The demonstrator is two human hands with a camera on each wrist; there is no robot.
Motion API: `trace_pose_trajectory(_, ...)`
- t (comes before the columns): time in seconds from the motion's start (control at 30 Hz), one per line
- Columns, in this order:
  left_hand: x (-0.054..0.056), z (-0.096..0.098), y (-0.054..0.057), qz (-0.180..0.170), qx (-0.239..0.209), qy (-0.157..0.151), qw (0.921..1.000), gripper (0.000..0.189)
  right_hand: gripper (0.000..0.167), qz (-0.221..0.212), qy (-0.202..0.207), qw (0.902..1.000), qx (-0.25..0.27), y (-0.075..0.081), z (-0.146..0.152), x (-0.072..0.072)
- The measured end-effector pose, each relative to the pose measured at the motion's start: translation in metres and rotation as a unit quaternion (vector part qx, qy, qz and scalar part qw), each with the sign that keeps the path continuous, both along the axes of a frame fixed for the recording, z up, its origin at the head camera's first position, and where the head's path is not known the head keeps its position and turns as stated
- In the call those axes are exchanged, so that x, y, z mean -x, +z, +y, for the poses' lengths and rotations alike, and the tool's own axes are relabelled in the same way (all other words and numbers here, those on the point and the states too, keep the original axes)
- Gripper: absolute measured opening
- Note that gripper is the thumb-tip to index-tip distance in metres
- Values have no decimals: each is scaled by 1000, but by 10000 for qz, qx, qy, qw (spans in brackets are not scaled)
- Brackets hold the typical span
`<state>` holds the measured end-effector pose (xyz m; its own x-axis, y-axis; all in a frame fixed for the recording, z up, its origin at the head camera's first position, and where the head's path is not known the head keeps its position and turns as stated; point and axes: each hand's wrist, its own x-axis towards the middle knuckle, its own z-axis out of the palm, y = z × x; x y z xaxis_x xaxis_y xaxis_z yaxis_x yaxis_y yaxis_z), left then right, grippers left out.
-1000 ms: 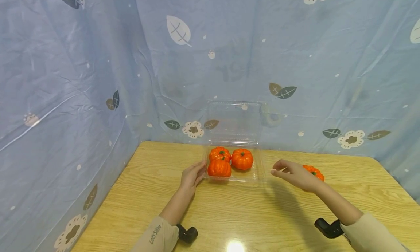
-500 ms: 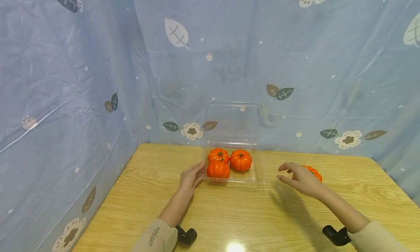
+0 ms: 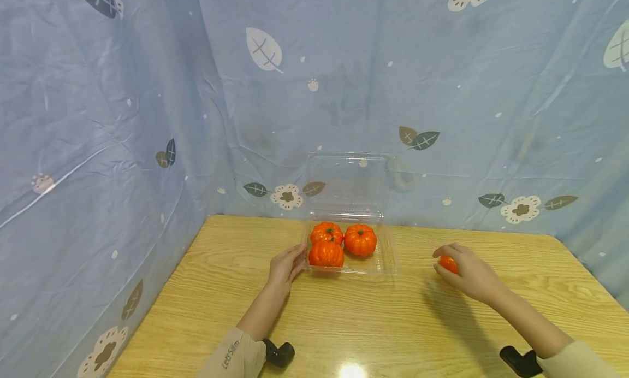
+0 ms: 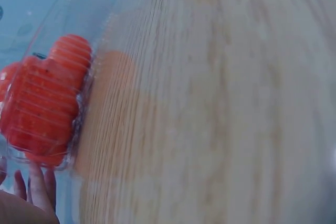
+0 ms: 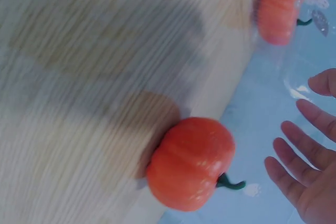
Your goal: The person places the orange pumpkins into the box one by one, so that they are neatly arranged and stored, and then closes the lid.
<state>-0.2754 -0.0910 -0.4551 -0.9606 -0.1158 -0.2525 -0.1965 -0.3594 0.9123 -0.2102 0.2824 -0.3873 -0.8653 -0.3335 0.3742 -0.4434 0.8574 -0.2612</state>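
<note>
Firstly, right hand (image 3: 469, 274): fingers spread, gaps visible between them; nothing is gripped. Loose pumpkin (image 5: 190, 163), orange, green-stemmed: set on the table (image 3: 344, 323) at the right, partly covered by the right hand in the head view; shown apart from the fingertips in the right wrist view.

Left hand (image 3: 285, 269): fingers extended, rested against the left side of the clear container (image 3: 390, 252); whether anything is pinched by the thumb cannot be told. Container: placed on the table, lid (image 3: 349, 184) raised at the back. Contents: back-left pumpkin (image 3: 324, 232), partly hidden by front-left pumpkin (image 3: 326, 255); third pumpkin (image 3: 360, 240) just beside them. Backdrop: blue printed cloth (image 3: 314, 28).

Step in hand, as judged: a reach for the loose pumpkin, the container being steadied meanwhile. Next move, as judged: the right fingers need to be brought around the pumpkin's sides and closed before any lift is attempted.
</note>
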Motion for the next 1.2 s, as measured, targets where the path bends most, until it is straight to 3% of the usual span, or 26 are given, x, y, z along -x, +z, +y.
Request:
trace_pose_trajectory(0.43, 1, -1, -1, -88, -10, -2, 10000, 36, 35, 626, -296, 9972, -273, -12, 28, -2)
trace_pose_trajectory(1.0, 1, -1, 0, -76, -39, 16, 10000, 37, 55, 208, -871, 9960, 8, -34, 42, 3)
trace_pose_trajectory(1.2, 1, 0, -1, -78, -16, 34, 10000, 36, 52, 249, -933, 9953, 111, -40, 43, 5)
